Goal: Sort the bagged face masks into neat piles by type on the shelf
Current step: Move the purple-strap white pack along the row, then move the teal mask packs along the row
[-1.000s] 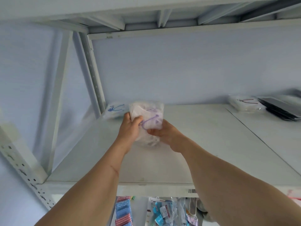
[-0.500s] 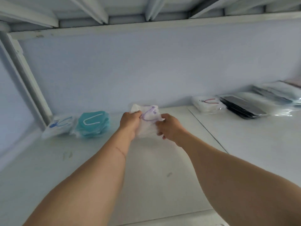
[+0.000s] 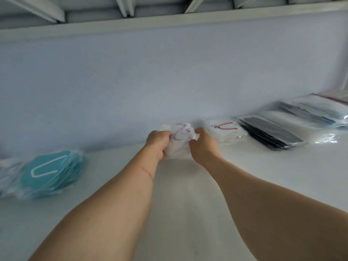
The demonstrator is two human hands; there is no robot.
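Observation:
A stack of bagged white masks with purple ear loops [image 3: 181,138] sits near the back wall of the white shelf [image 3: 188,194]. My left hand [image 3: 157,143] grips its left side and my right hand [image 3: 203,145] grips its right side. Just to the right lies a pile of bagged white masks with red loops [image 3: 225,131]. Further right are a pile of black bagged masks [image 3: 269,135] and grey-blue bagged masks [image 3: 316,112]. At the left lies a pile of teal bagged masks [image 3: 51,172].
The blue-grey back wall [image 3: 169,81] closes the shelf behind the piles. The metal frame of the upper shelf [image 3: 169,19] runs overhead. More clear bags [image 3: 7,172] lie blurred at the far left edge.
Both hands have carried the purple-loop stack to the right along the shelf, close beside the red-loop pile. The view has swung right; the teal pile now lies far to the left.

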